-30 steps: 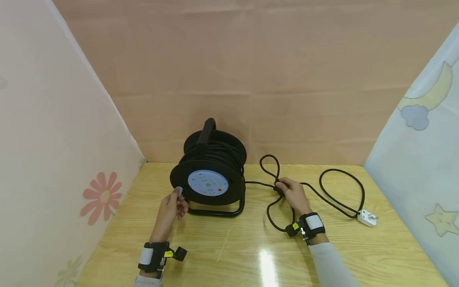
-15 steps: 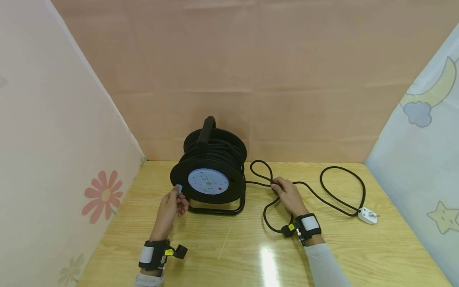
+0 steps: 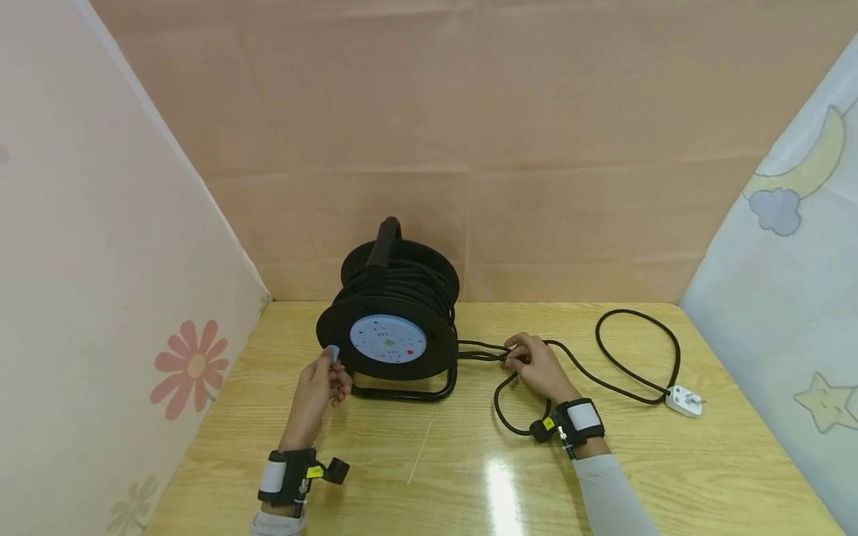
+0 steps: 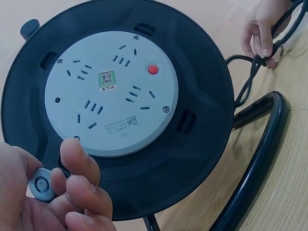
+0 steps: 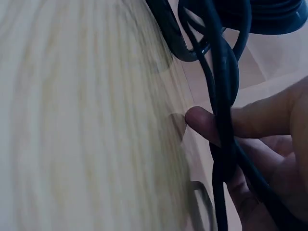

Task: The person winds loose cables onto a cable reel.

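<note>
A black cable reel (image 3: pixel 328 327) with a pale blue socket face (image 3: pixel 389 339) stands on the table, dark cable wound around its drum. At its lower left rim my left hand (image 3: pixel 316 394) grips the small grey-blue knob (image 4: pixel 42 185) between thumb and curled fingers. To the right of the reel, my right hand (image 3: pixel 546 372) pinches the loose black cable (image 5: pixel 224 91) just above the tabletop. Several strands cross and bunch at my right fingertips; in the right wrist view they pass between thumb and fingers. Whether they are knotted there I cannot tell.
The cable's far end curves to a white plug (image 3: pixel 684 400) lying at the right of the wooden table (image 3: pixel 469 476). A black tube stand (image 3: pixel 402 395) holds up the reel, with a carrying handle (image 3: pixel 383 249) on top. Patterned sheets enclose both sides.
My right hand shifted slightly left, then stayed near there. The cable loop behind it has swung left toward the reel and now lies as close strands. My left hand keeps its grip on the knob.
</note>
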`<state>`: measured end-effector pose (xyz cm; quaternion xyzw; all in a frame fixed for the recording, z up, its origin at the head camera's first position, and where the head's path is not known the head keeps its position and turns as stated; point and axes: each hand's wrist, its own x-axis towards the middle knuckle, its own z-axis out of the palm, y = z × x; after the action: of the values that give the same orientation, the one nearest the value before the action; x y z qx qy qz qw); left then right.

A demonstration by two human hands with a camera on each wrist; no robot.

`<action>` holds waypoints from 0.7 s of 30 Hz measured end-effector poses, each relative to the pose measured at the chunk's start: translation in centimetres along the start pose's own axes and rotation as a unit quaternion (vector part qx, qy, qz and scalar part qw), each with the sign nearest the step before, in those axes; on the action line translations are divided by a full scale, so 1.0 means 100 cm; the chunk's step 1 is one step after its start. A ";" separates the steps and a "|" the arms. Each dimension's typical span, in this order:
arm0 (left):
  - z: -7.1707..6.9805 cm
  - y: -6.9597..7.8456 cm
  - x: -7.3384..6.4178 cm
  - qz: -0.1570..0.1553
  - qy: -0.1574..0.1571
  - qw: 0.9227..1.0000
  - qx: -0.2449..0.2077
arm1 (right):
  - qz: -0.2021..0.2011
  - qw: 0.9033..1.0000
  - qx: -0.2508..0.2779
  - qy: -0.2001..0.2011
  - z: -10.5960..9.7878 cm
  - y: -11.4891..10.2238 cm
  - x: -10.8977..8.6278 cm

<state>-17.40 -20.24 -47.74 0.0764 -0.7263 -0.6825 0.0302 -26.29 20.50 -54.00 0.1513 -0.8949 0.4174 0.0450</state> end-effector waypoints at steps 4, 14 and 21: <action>-0.001 0.000 0.000 0.006 -0.002 1.000 -0.001 | 0.004 1.000 -0.012 0.008 -0.002 -0.002 0.000; -0.001 -0.001 0.000 0.003 -0.005 1.000 -0.002 | -0.056 0.997 -0.040 0.040 -0.005 -0.009 0.001; -0.001 0.000 0.000 0.000 -0.006 1.000 0.001 | -0.081 0.985 -0.142 0.059 -0.007 -0.007 -0.002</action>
<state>-17.38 -20.32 -47.77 0.0719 -0.7270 -0.6824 0.0259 -25.91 20.66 -53.13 0.1903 -0.9258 0.2891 0.1519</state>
